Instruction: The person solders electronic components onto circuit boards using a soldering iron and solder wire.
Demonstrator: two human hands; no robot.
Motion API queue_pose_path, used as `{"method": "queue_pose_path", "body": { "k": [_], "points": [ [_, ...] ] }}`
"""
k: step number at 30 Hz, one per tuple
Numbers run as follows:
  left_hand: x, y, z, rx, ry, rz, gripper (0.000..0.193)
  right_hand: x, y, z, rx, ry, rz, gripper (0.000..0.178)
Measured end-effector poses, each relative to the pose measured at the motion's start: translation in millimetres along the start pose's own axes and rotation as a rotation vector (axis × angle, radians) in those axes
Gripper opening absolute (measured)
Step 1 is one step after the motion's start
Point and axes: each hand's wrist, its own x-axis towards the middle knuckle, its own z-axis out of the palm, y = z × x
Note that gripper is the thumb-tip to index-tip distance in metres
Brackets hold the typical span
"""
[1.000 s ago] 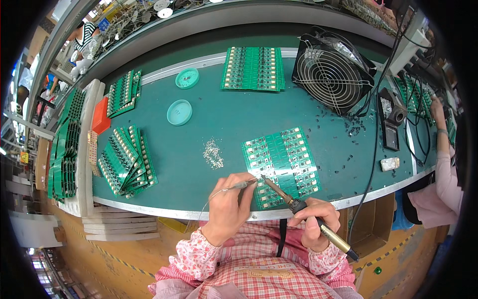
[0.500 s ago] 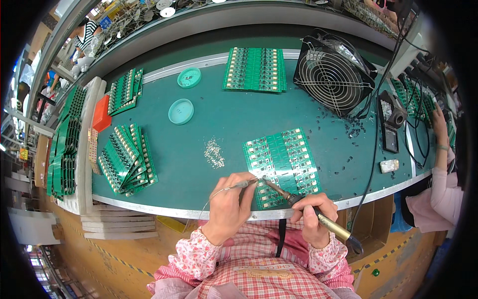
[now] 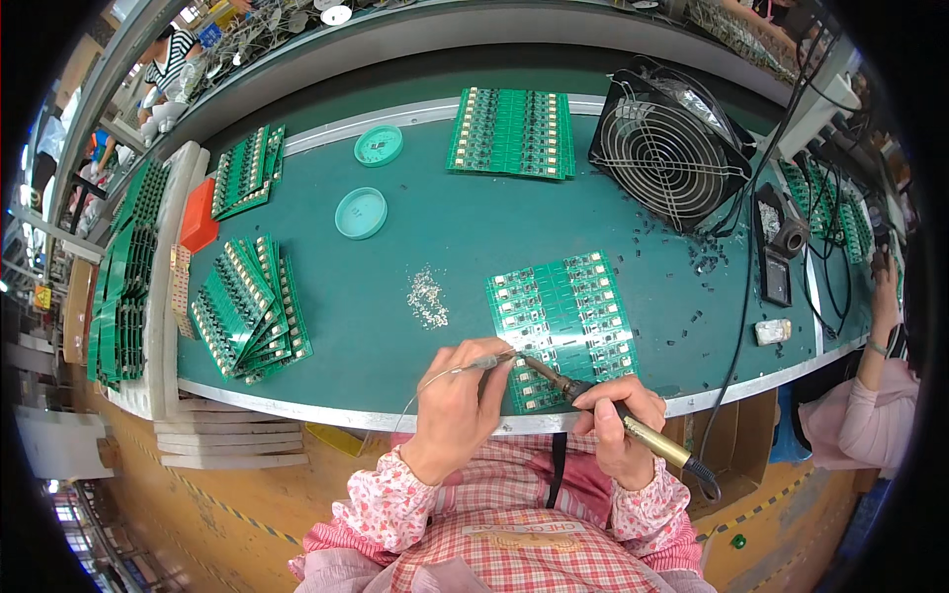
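Note:
A green circuit board panel (image 3: 560, 296) lies flat near the bench's front edge, with rows of small components down its two sides. My right hand (image 3: 625, 423) is closed round a soldering iron (image 3: 656, 441) with a gold-coloured handle, its tip angled down to the left over the panel's lower left part. My left hand (image 3: 457, 400) pinches solder wire (image 3: 432, 380) in a thin pale sleeve, its end close to the iron's tip. Whether tip and wire touch, I cannot tell.
Tiny light parts (image 3: 427, 298) lie heaped left of the panel. Stacked boards stand at left (image 3: 252, 311) and back (image 3: 511, 133). Two turquoise dishes (image 3: 361, 213), a black fan (image 3: 670, 158), scattered black parts (image 3: 704, 259) and an iron stand (image 3: 776, 242) surround them. A co-worker's hand (image 3: 884, 287) is at right.
The iron's handle has shifted slightly, while its tip stays by the wire over the same area. The whole view has moved a little. At right, the co-worker's hand has moved down.

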Motion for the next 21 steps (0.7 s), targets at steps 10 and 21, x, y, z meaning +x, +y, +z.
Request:
{"method": "queue_pose_path", "body": {
  "k": [10,21],
  "points": [
    [-0.3,-0.5,0.0,-0.013,0.004,0.003,0.013,0.0,6.2,0.5,-0.075,-0.016,-0.152,0.014],
    [-0.7,0.1,0.2,-0.010,0.015,0.003,0.012,4.6,4.8,0.3,-0.110,-0.050,-0.267,0.011]
  ]
}}
